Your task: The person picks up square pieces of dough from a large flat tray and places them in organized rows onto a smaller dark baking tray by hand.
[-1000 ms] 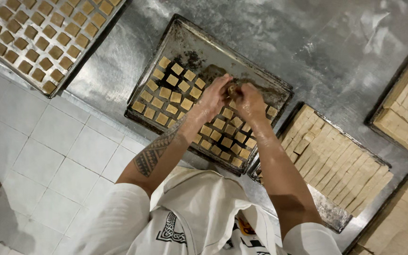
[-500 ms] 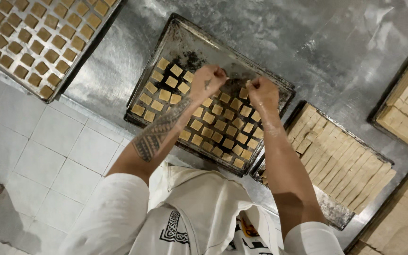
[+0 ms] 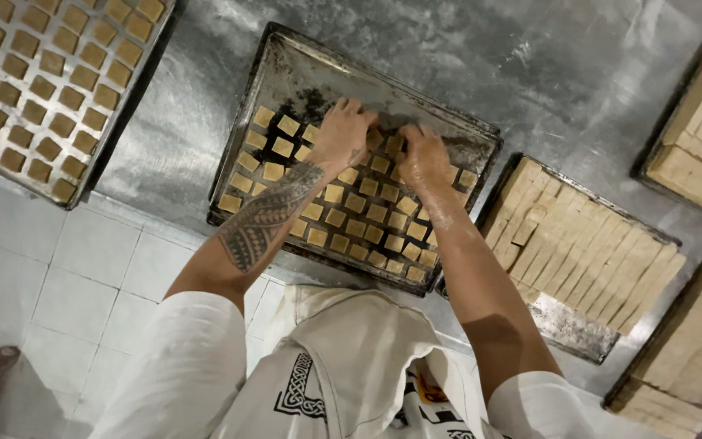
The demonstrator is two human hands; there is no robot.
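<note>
A dark baking tray lies on a steel table, partly filled with rows of small tan dough squares. Both my hands rest at the far edge of those rows. My left hand, on a tattooed forearm, has its fingers bent down onto squares near the tray's bare, blackened part. My right hand sits just beside it, fingers curled over squares. Whether either hand grips a piece is hidden under the fingers.
A second tray full of dough squares sits at the upper left. Trays of dough cut in long strips lie to the right, upper right and lower right. The steel table borders white tiles at the left.
Both hands moved from the middle right of the tray, where they were pressed together, toward its far side and spread slightly apart. More squares lie in the rows behind them.
</note>
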